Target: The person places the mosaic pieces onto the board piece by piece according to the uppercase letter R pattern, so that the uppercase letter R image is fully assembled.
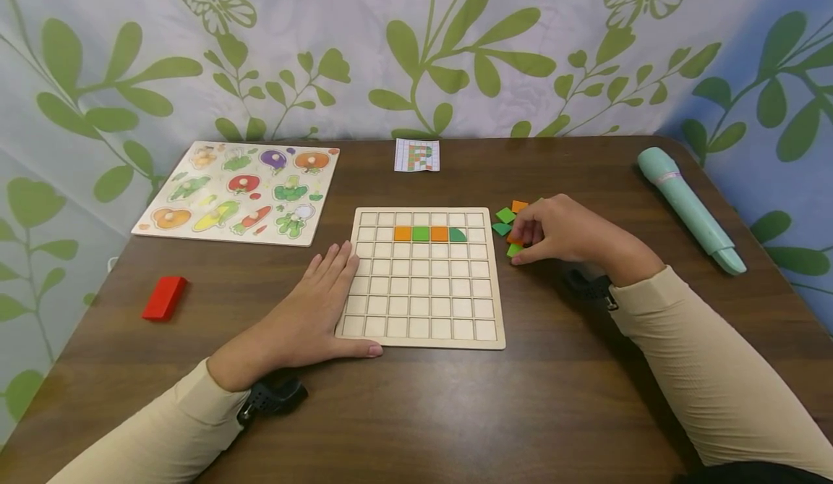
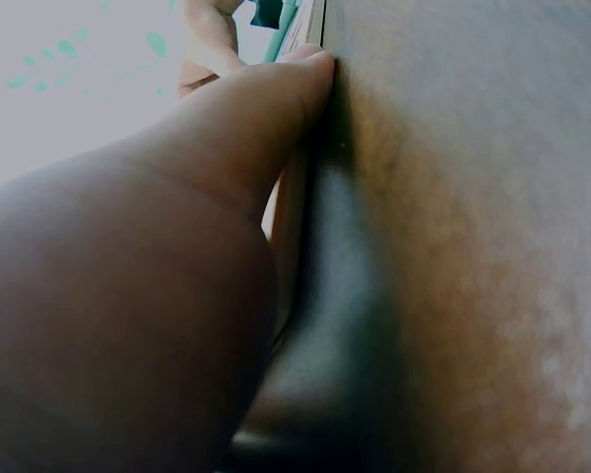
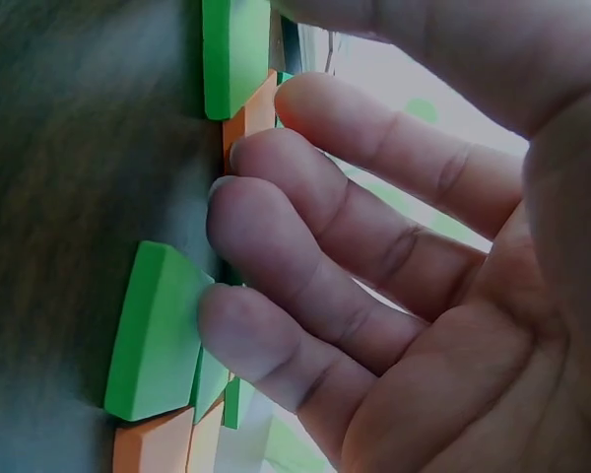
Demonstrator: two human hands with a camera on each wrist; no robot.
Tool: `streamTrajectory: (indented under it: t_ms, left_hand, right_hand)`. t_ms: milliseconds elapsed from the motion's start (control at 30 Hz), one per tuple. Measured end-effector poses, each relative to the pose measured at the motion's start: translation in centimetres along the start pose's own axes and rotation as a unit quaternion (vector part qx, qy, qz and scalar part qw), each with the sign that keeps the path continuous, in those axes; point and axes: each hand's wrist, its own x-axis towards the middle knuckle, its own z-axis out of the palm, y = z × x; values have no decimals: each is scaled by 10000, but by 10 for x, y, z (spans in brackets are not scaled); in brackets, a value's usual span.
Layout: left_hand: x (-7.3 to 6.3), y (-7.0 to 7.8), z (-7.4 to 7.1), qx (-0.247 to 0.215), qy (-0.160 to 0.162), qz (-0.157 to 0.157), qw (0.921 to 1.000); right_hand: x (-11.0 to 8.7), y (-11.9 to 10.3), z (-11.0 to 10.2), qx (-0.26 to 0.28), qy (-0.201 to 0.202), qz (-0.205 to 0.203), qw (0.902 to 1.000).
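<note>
A wooden grid board lies flat on the table. Its second row bears an orange square tile, a light green one, another orange one and a dark green rounded tile. Against the board's left edge and lower left corner rests my left hand, fingers straight and thumb spread. My right hand hovers over loose tiles right of the board. Its loosely bent fingers are by them, the thumb near a light green tile; nothing is visibly pinched. Another light green tile lies by the little finger.
Behind the board lies a small pattern card. A vegetable peg puzzle sits at the back left, with a red block in front of it. On the right is a mint-green microphone-shaped object. A patterned cloth hangs behind the table.
</note>
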Motion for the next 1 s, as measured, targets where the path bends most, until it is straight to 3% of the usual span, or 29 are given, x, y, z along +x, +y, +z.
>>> streamTrajectory:
  t_ms: [367,1000]
  left_hand:
    - [1,0,-1,34,6,-6,10000]
    - [-1,1,0,18,-28,-19,10000]
  right_hand:
    - [0,-2,0,-22,-138,97,9999]
    - [1,-3,0,-263,-267,-87,9993]
